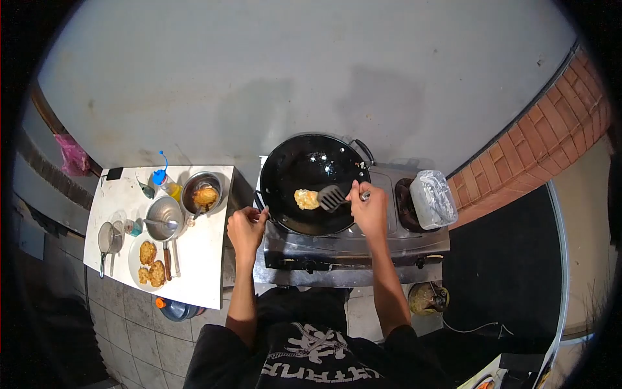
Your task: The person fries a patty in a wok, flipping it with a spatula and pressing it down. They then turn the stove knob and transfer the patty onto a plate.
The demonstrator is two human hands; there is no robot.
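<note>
My right hand [369,211] is closed round the handle of a dark slotted spatula [332,199]. The spatula's head lies inside a black wok [311,223], against the right edge of a golden fried egg [306,199]. At the wok's left side, my left hand [246,230] has its fingers closed at the wok's loop handle [260,201]. Oil glistens on the wok's dark inner surface. The wok sits over the left side of a steel gas stove [382,241].
On the white table [197,259] at left are a plate [135,259] of fried pieces, a steel bowl [201,178] with food, a saucepan [163,217], a strainer [110,238] and a blue-capped bottle [172,188]. A foil-covered container [434,201] rests on the stove's right burner.
</note>
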